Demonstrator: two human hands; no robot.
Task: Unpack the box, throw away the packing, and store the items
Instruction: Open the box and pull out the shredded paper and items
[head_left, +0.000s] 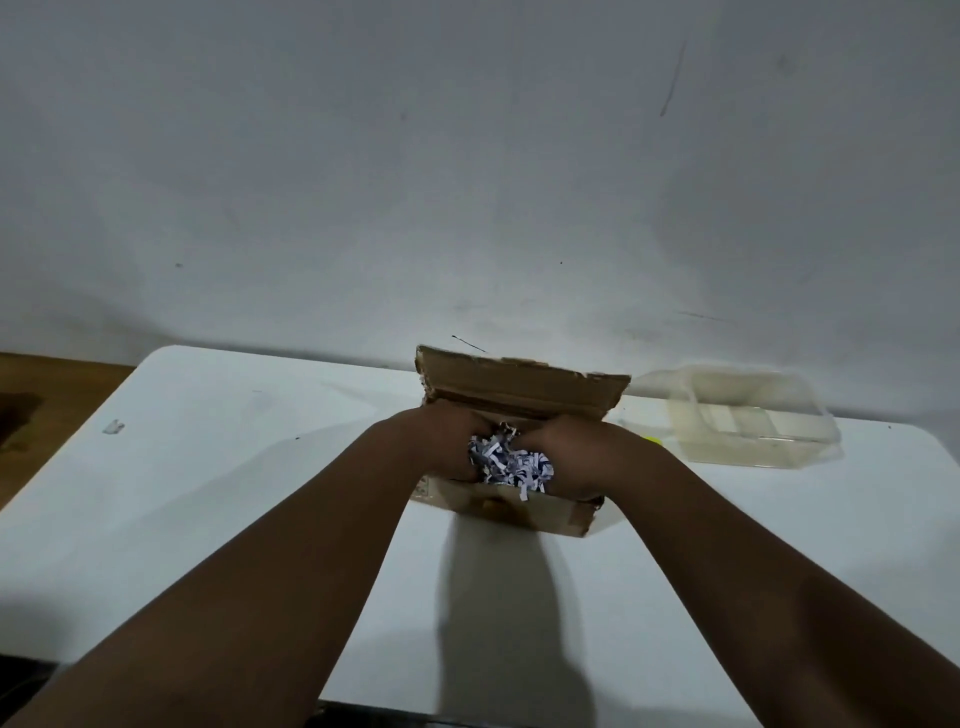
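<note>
An open cardboard box (524, 392) stands on the white table (218, 467), its far flap raised toward the wall. Both hands reach into it from the near side. My left hand (441, 441) and my right hand (571, 457) press together around a clump of shredded white-and-blue paper (511, 462), which bulges up between them at the box's opening. A few strips hang over the near wall of the box (530, 512). What lies under the paper inside the box is hidden.
A clear plastic container (748, 421) sits on the table right of the box, near the wall. A small yellow thing (653, 440) peeks out beside my right wrist. A small scrap (112, 427) lies far left. Wooden floor (47, 410) shows beyond the table's left edge.
</note>
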